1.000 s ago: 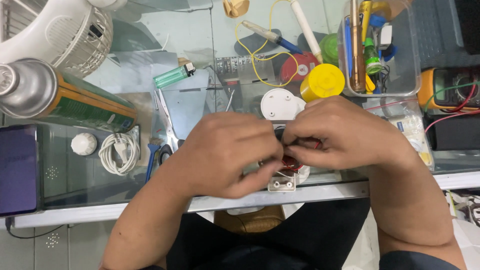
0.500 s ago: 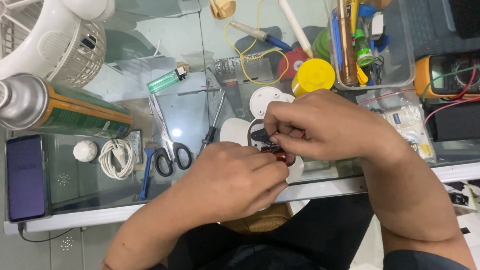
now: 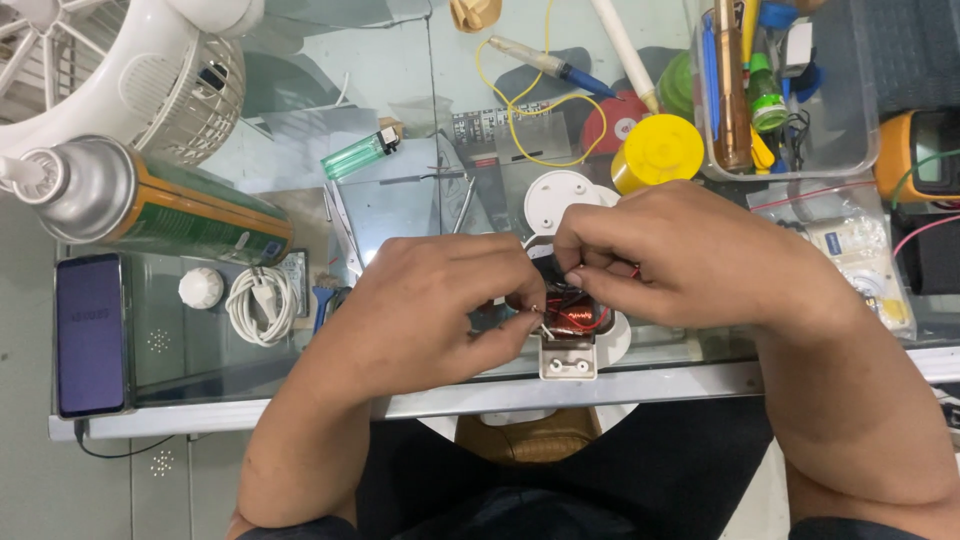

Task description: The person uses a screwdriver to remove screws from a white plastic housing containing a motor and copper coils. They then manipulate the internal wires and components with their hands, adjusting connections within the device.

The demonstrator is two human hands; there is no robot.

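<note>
My left hand (image 3: 425,310) and right hand (image 3: 690,255) pinch the small copper-wound coil in its white plastic housing (image 3: 572,335) at the glass table's (image 3: 400,210) near edge. The winding looks fragile; I judge the housing the safer grip.

Bare glass table (image 3: 400,215) left of centre gives passage. Spray can (image 3: 165,205), coiled white cable (image 3: 260,305) and phone (image 3: 90,335) block the left; yellow cap (image 3: 658,150) and clear tool bin (image 3: 840,120) block behind.
</note>
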